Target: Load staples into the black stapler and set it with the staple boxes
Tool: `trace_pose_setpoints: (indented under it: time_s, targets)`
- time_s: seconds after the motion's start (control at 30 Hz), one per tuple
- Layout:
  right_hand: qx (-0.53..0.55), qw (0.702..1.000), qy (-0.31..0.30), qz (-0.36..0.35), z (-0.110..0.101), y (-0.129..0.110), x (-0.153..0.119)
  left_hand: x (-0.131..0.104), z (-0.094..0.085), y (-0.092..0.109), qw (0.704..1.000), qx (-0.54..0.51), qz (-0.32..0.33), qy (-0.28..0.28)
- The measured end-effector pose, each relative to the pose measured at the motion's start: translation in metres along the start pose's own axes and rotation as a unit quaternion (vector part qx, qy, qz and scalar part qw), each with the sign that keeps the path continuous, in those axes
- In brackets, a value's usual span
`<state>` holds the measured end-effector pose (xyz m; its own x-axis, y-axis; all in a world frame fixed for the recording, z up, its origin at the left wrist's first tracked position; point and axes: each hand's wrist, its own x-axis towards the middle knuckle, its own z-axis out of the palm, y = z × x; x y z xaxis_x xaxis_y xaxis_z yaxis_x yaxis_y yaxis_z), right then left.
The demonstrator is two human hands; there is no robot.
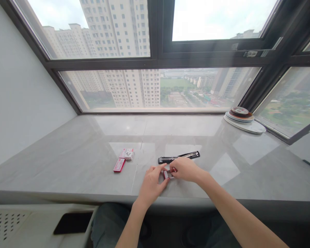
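Left hand [150, 183] grips box [166, 174], best kept level | right hand [185, 169]: fingers narrow, hold unclear | stapler [167, 159] just beyond fingers

The person's left hand [152, 182] curves, thumb below and fingers above, its bare forearm [132, 224] rising steeply. The right hand [185, 168] bends its fingers inward near the left fingertips, its forearm [235, 210] slanting in from the lower right.

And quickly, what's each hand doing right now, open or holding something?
Left hand: closed on a small red-and-white box, between thumb and fingers.
Right hand: fingers bent in at the box; what they grip, if anything, cannot be told.
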<state>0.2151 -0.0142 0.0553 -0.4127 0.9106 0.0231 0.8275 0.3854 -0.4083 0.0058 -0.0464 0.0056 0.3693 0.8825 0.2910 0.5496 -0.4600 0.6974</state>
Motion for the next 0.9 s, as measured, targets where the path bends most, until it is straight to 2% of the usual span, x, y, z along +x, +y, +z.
trace_pose_setpoints:
  time_s: [0.13,0.3,0.4,0.5,0.63,0.73,0.9]
  targets:
    - [0.112,0.993,0.034,-0.004,-0.004,0.020,-0.019,0.000,0.001,-0.002,1.000,0.001,-0.006,0.008]
    - [0.196,0.975,0.082,0.063,0.005,0.052,-0.056,0.001,0.001,-0.003,1.000,-0.001,-0.002,0.005]
    - [0.211,0.965,0.117,0.102,0.011,0.060,-0.068,0.001,0.001,-0.001,1.000,0.005,0.006,0.007]
    - [0.221,0.958,0.143,0.116,0.012,0.062,-0.073,-0.001,0.002,0.001,0.999,0.022,-0.007,0.031]
    - [0.213,0.968,0.097,0.094,0.007,0.059,-0.074,-0.001,0.004,0.001,0.996,0.047,-0.040,0.067]
    - [0.195,0.976,0.073,0.065,0.006,0.051,-0.071,0.004,0.009,0.002,0.995,0.062,-0.046,0.058]
    - [0.182,0.980,0.072,0.030,0.012,0.034,-0.064,0.013,0.023,0.010,0.997,0.072,-0.029,0.026]
